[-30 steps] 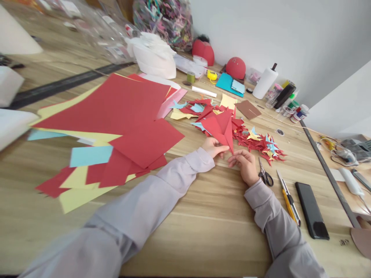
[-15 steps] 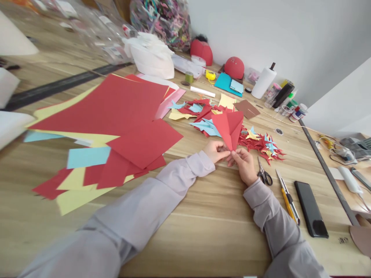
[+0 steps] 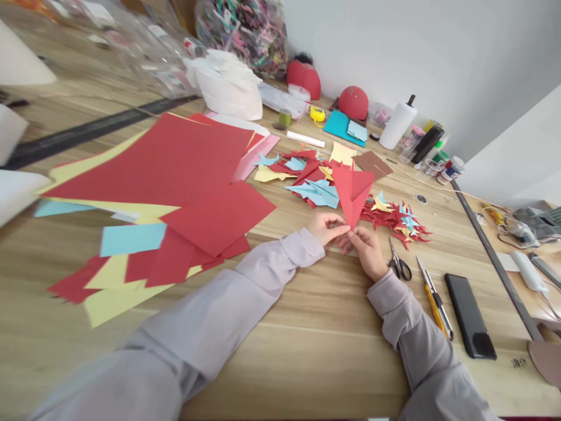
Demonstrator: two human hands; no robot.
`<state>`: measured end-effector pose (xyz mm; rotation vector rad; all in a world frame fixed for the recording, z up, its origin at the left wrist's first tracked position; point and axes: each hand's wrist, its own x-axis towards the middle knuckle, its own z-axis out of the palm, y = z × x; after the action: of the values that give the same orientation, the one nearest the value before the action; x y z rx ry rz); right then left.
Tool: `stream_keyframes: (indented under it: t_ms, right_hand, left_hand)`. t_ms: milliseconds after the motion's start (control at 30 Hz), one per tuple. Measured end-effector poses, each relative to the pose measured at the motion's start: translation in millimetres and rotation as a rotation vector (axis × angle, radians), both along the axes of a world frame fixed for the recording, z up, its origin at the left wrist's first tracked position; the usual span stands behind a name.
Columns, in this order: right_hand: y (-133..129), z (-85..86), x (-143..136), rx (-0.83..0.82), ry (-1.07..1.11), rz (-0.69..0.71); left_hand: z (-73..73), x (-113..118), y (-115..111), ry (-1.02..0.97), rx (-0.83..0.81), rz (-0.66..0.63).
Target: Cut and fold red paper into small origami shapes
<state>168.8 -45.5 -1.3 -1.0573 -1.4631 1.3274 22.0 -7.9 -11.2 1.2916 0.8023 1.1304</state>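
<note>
A folded red paper (image 3: 354,190), narrow at its lower end and wide at the top, stands up between my two hands. My left hand (image 3: 326,228) pinches its lower tip with thumb and fingers. From the other side my right hand (image 3: 364,248) has its fingers closed on the same tip. Behind the folded paper lie blue folded pieces (image 3: 316,193) and red ones. Just right of it is a pile of small red, blue and yellow folded shapes (image 3: 397,219).
Red sheets (image 3: 175,164) and a blue sheet (image 3: 131,238) spread over the left side. Scissors (image 3: 400,264), a yellow cutter (image 3: 435,299) and a black phone (image 3: 471,316) lie right of my right hand. A white roll (image 3: 398,126) stands at the back.
The wide upper part of the folded red paper has swung slightly right, and its folds face differently. Both hands keep hold of the tip, nearly in the same place.
</note>
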Motion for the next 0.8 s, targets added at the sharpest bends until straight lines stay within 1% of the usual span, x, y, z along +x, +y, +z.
stream_keyframes:
  t_ms: [100, 167, 300, 400, 500, 567, 667, 800]
  right_hand:
    - [-0.5, 1.3, -0.3, 0.018, -0.046, 0.003]
    - [-1.7, 3.2, -1.6, 0.023, -0.040, -0.012]
    - [-4.6, 5.9, -5.6, 0.018, 0.061, -0.110]
    - [-4.7, 6.1, -7.1, 0.031, 0.133, -0.198]
    - [-3.0, 6.0, -6.8, 0.048, 0.153, -0.193]
    - [-2.2, 6.0, -6.3, 0.070, 0.125, -0.181]
    - [-2.5, 6.6, -5.7, 0.116, 0.071, -0.211]
    - [-4.4, 8.5, -5.0, 0.193, 0.042, -0.254]
  left_hand:
    - [0.5, 0.4, -0.8, -0.009, 0.043, 0.007]
    - [0.4, 0.5, -0.7, -0.029, 0.045, 0.002]
    - [-0.4, 0.1, 1.1, -0.073, -0.053, -0.035]
    - [-0.7, -0.1, 0.3, -0.034, -0.065, -0.044]
    - [-0.6, 0.3, -3.2, 0.042, -0.024, -0.068]
    - [-0.1, 0.4, -5.3, 0.080, 0.029, -0.102]
    - [0.3, -0.2, -5.9, 0.119, 0.107, -0.139]
    - [-1.5, -0.6, -3.4, 0.141, 0.109, -0.106]
